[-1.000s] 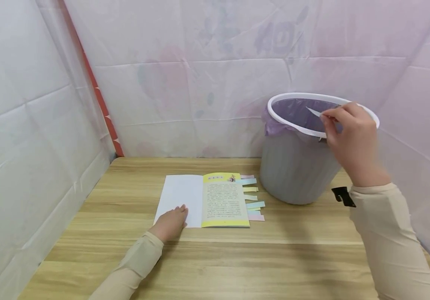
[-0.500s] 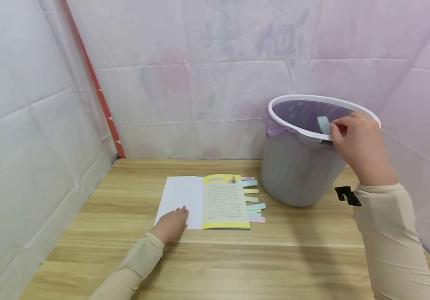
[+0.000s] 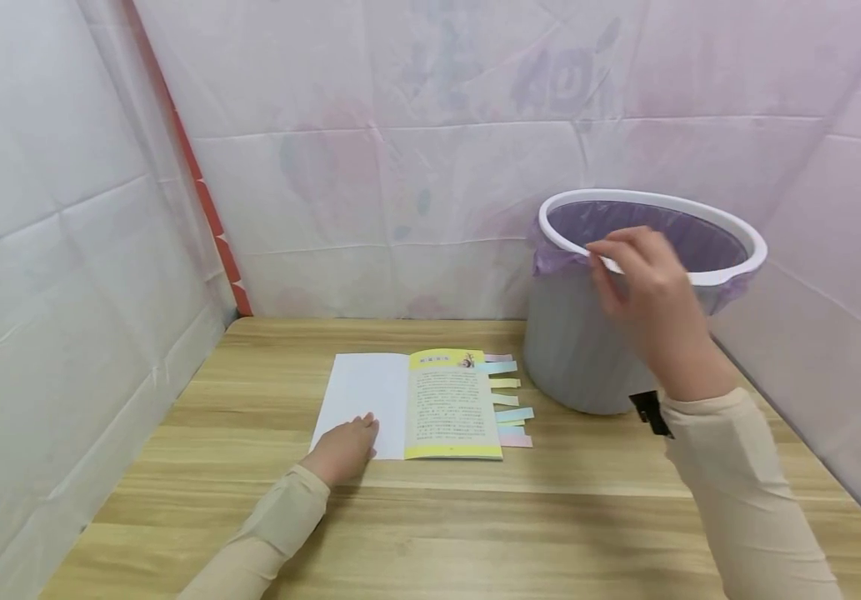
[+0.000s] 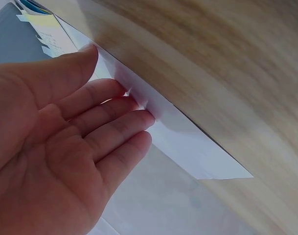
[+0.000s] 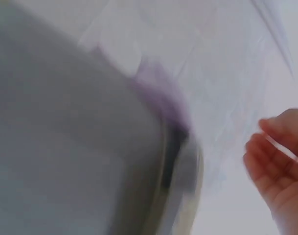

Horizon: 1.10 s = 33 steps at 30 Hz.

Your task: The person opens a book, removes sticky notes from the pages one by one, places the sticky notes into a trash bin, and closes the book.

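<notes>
An open booklet [image 3: 454, 412] lies on the wooden table, its left page blank white and its right page printed with yellow bands. Several pastel paper tabs [image 3: 503, 367] stick out from its right edge. My left hand [image 3: 342, 451] rests on the lower part of the white page [image 4: 188, 142], fingers extended and touching it. In front of the grey trash bin [image 3: 576, 350], my right hand [image 3: 655, 304] is in the air near the rim, fingers loosely bent. Nothing shows between the thumb and fingers of the right hand [image 5: 281, 161] in the right wrist view, which is blurred.
The bin stands at the back right of the table [image 3: 430, 533], with a white rim [image 3: 753, 242] and a purple liner bag [image 3: 558, 260] folded over it. Pale patterned sheets [image 3: 438, 167] hang behind and at both sides.
A light blue paper strip pinched in my right hand over the bin is gone from the fingers. That hand has moved left, away from the opening. The left hand stays put.
</notes>
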Each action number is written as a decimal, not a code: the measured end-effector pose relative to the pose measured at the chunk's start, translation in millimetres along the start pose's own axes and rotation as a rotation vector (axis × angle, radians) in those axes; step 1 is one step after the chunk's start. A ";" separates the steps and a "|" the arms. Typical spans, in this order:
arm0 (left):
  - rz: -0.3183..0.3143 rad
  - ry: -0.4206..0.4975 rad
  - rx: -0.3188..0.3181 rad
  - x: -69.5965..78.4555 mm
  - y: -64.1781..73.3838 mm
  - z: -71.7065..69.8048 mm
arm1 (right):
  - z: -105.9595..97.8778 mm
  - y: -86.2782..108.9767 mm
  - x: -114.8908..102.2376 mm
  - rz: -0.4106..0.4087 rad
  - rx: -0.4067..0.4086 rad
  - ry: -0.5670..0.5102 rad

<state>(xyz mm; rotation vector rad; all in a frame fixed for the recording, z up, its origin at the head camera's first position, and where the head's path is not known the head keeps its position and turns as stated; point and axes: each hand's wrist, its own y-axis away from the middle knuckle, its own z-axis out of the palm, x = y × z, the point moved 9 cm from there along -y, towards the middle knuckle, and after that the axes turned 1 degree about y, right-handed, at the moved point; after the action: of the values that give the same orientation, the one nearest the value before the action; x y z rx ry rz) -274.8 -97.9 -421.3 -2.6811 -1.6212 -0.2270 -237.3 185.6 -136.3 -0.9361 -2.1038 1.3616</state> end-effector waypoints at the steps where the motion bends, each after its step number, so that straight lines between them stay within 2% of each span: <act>1: 0.000 0.001 0.001 0.1 0.0 -0.4 | 6.9 1.3 -7.0 -0.040 0.001 -0.027; 4: 0.002 0.000 0.007 0.0 0.0 -1.5 | 33.5 7.0 -22.9 -0.141 -0.050 -0.077; 7: -0.002 -0.004 0.002 -0.2 0.3 -1.1 | 65.0 16.9 -31.3 -0.185 -0.135 -0.107; 13: -0.002 -0.005 0.002 2.0 3.1 -1.8 | 128.1 50.1 -30.2 -0.151 -0.346 -0.156; 16: -0.012 -0.002 -0.005 2.3 3.8 -1.0 | 154.3 68.0 -22.5 -0.102 -0.451 -0.142; 23: -0.015 -0.002 -0.003 2.5 4.6 0.0 | 203.9 110.5 3.7 0.101 -0.775 -0.089; 29: -0.020 -0.013 -0.002 0.7 3.3 1.8 | 234.7 146.2 27.6 0.253 -0.950 -0.019; 33: -0.015 -0.021 -0.005 0.5 2.8 3.8 | 250.1 168.2 43.9 0.345 -1.027 0.042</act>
<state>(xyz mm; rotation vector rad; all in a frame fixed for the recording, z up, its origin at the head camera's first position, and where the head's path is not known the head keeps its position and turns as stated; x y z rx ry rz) -271.6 -98.5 -424.7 -2.6853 -1.6486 -0.2034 -390.0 115.0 -390.2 -1.7358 -2.6881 0.2608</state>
